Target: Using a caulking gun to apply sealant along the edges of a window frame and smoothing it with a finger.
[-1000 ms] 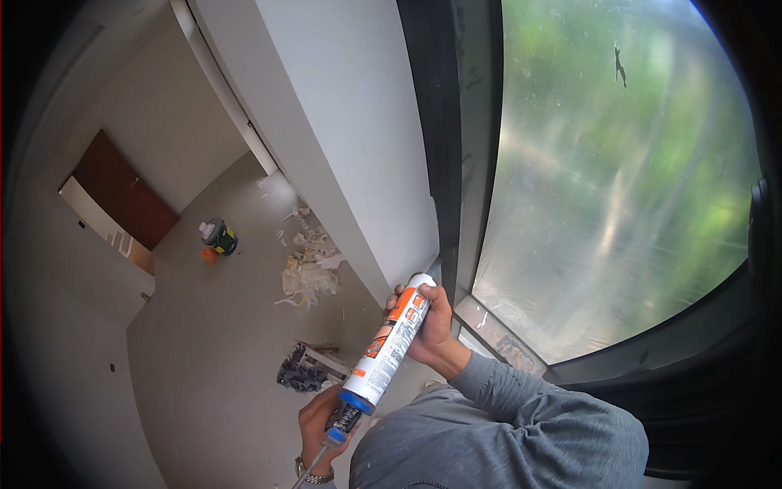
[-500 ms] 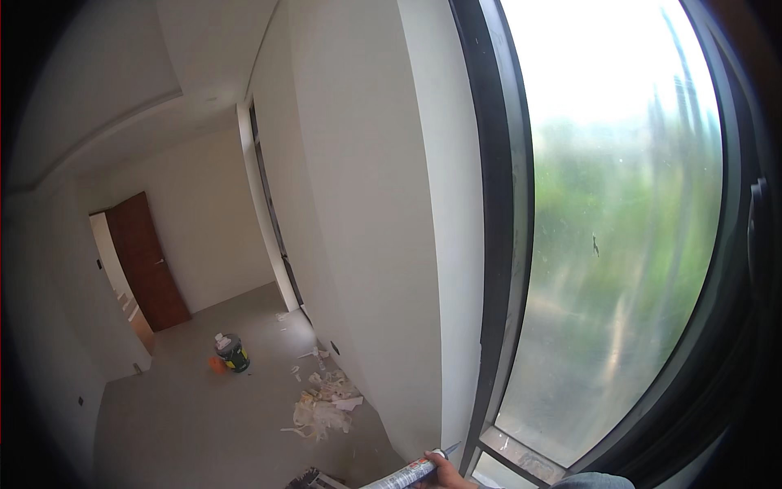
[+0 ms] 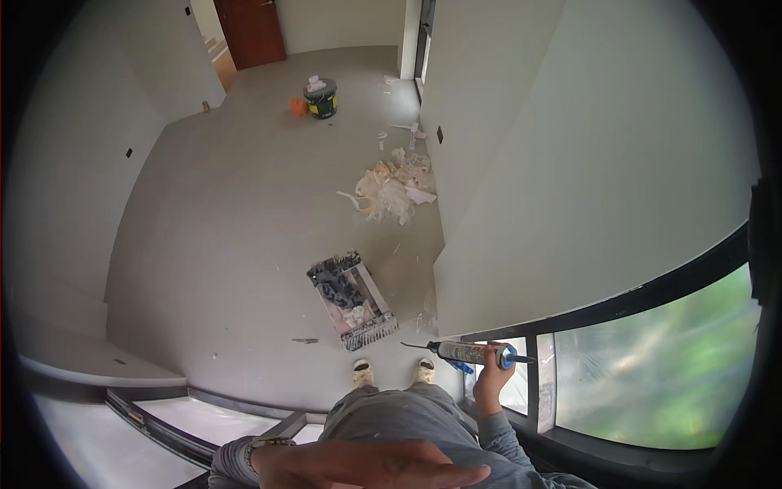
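My right hand is closed around a caulking gun with a printed tube in it. The tube's blue end and dark nozzle point right toward the window, and a bent rod sticks out to the left. Part of a blue handle or trigger shows below the tube. Low in front of my body, my left hand reaches across from the left, a finger stretched out to the right. Nothing shows in it, though its lower side is cut off by the picture's edge. A watch is on that wrist.
A paint-spattered low stool or frame with a dark patterned cloth stands before my feet. Beyond lie crumpled plastic and tape scraps, a dark bucket and an orange object. A dark-framed window is at right.
My view has swung from the window down to the floor and my body. The caulking gun, held low near the window frame before, now shows whole, and my left hand is in view.
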Tool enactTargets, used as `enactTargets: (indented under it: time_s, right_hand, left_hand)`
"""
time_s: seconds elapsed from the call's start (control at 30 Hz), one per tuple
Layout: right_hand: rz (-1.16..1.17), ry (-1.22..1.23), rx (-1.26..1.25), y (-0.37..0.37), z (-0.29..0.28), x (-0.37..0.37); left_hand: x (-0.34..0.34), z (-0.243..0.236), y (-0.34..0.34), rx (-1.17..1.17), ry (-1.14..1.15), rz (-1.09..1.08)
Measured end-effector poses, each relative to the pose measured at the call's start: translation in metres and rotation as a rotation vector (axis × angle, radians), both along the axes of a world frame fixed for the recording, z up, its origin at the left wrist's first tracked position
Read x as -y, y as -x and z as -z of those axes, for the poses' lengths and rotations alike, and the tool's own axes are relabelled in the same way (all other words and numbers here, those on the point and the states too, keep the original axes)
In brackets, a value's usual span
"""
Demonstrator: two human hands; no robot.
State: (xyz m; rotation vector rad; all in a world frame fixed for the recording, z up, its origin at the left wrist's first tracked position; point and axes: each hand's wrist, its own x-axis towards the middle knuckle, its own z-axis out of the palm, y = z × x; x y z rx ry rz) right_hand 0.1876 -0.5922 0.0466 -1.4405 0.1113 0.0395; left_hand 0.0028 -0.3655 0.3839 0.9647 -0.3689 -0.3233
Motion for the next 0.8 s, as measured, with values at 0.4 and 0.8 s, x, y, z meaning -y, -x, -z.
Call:
enactTargets:
  time_s: [0.4,0.8]
  right_hand:
    - [-0.135,0.269,-0.04,0.012,0.032,0.012]
    - [-0.146,0.186,-0.05,0.019,-0.005,0.024]
  left_hand:
    - [-0.031,0.018,0.006,0.013,0.236,-0.29]
    - [0.007,0.047,0.004,-0.045,0.51,-0.378]
